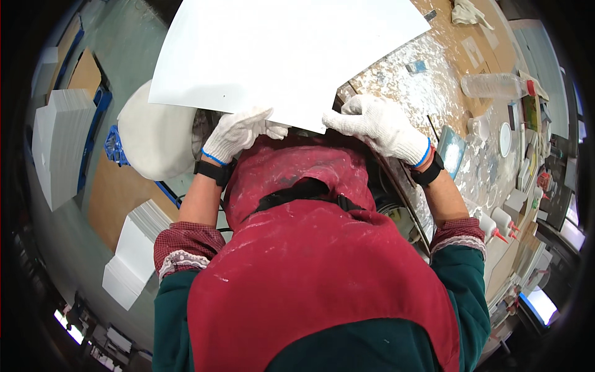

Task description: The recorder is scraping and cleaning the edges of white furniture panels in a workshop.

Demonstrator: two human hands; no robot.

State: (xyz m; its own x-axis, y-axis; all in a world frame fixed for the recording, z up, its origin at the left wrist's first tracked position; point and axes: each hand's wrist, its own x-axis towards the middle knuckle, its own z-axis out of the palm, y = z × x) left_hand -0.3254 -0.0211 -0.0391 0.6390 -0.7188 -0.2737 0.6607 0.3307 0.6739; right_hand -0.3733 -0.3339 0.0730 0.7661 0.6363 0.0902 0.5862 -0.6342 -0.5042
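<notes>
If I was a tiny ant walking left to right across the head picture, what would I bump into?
Stack of white boards, blue crumpled thing, rounded off-white seat-like thing, left gloved hand, right gloved hand, clear plastic bottle. The big white sheet stretches across, so it's left out.

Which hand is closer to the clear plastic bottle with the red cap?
Right. The white-gloved right hand is left of the clear plastic bottle, gripping the large white sheet; the white-gloved left hand is farther left along its edge.

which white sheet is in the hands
The large sheet at top centre, held by left hand and right hand; other sheets sit stacked at left.
</notes>
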